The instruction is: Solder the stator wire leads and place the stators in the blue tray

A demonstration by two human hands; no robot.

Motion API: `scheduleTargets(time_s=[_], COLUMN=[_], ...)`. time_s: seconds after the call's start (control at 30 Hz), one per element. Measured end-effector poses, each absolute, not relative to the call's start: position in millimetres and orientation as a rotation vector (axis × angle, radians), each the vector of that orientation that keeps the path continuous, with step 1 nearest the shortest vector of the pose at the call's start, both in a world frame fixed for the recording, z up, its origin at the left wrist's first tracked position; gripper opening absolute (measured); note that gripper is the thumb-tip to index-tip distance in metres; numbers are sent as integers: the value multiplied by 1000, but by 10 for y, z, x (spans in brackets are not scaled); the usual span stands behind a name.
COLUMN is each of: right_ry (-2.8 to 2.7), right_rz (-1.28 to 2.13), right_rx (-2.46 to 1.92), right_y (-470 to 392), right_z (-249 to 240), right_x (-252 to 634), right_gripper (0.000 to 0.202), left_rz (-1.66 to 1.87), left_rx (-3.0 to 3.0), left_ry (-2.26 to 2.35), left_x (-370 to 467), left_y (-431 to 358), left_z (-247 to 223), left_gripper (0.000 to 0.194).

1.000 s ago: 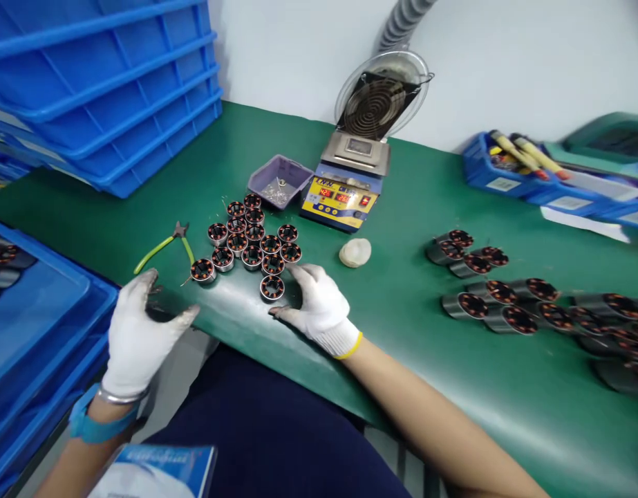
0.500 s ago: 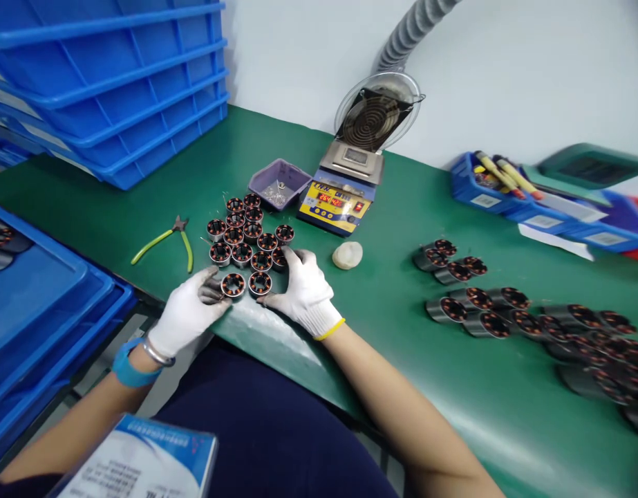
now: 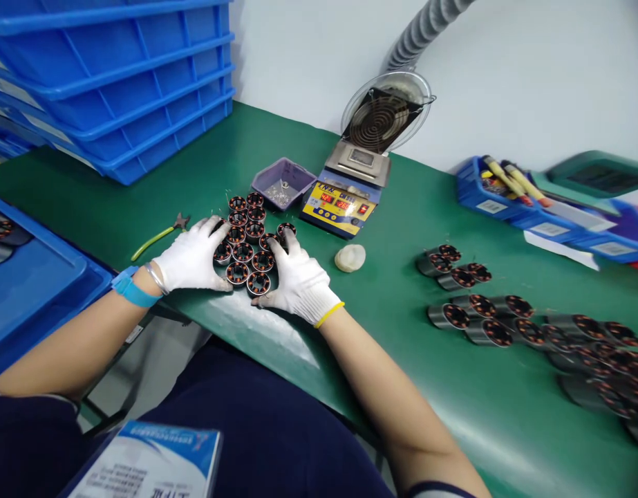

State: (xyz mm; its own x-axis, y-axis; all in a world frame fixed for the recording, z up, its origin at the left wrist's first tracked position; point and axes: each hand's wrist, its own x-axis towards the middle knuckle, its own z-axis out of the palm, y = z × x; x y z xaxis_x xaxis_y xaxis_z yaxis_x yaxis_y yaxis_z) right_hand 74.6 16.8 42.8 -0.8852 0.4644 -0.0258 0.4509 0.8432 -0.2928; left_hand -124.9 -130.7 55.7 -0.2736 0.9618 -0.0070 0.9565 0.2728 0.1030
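Topping green bench [image 3: 381,332]: stators [image 3: 254,239]; white wall [image 3: 303,69] behind.

Your left hand [image 3: 191,256] hides part of the pliers [image 3: 157,236] and of the nearest rings [image 3: 223,254]. Far-right rings [image 3: 578,391]: blurred, cut by the edge. Your badge [image 3: 150,460]: cut off below, small print illegible. Bits [image 3: 281,196] in tray [image 3: 259,182]: too small to tell.

My bench [image 3: 401,277] clutter lol
I've got blue crates [image 3: 111,90] stacked on the left, a purple tray [image 3: 285,168] of tiny bits [image 3: 278,194] just beside a yellow-fronted machine [image 3: 335,209] with red digits [image 3: 326,198], a gray hose [image 3: 427,34] behind it, a whitish lump [image 3: 350,258] in front, and blue bins [image 3: 482,197] with yellow sticks [image 3: 514,185] poking out on the right.
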Motion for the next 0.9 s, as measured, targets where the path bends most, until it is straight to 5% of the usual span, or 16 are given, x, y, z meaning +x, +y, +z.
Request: scheduleTargets(time_s=[0.63, 0.9], right_ry=[-2990, -2990], right_rz=[515, 575], right_rx=[-817, -794], right_y=[142, 102], right_z=[486, 474], right_x=[722, 727], right_gripper=[126, 129], left_rz=[-109, 22], left_rx=[1622, 1569], left_ry=[2424, 2463], left_x=[-1107, -1011], left_y=[-1202, -1204], left_z=[705, 667], left_gripper=[101, 106])
